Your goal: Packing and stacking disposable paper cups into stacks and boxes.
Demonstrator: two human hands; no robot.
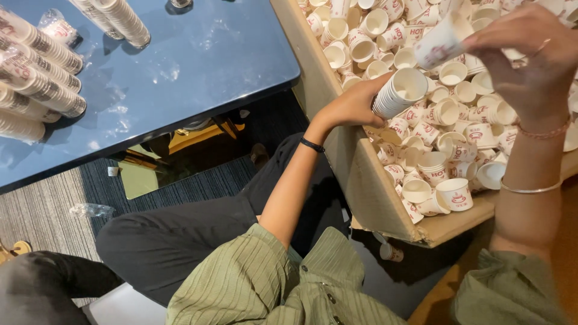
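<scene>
From the head camera, the left hand (352, 105) grips one nested stack of paper cups (398, 91), fingers wrapped round its side, held over the open cardboard box (361, 180). The right hand (530, 63) pinches a single cup (442, 41) between thumb and fingertips above the loose cups (445, 150), too many to count. On the blue table (198, 66) lie about seven wrapped cup sleeves (39, 72).

blue table (198, 66); wrapped cup stacks (36, 66) on it | grey carpet (48, 204)
</scene>
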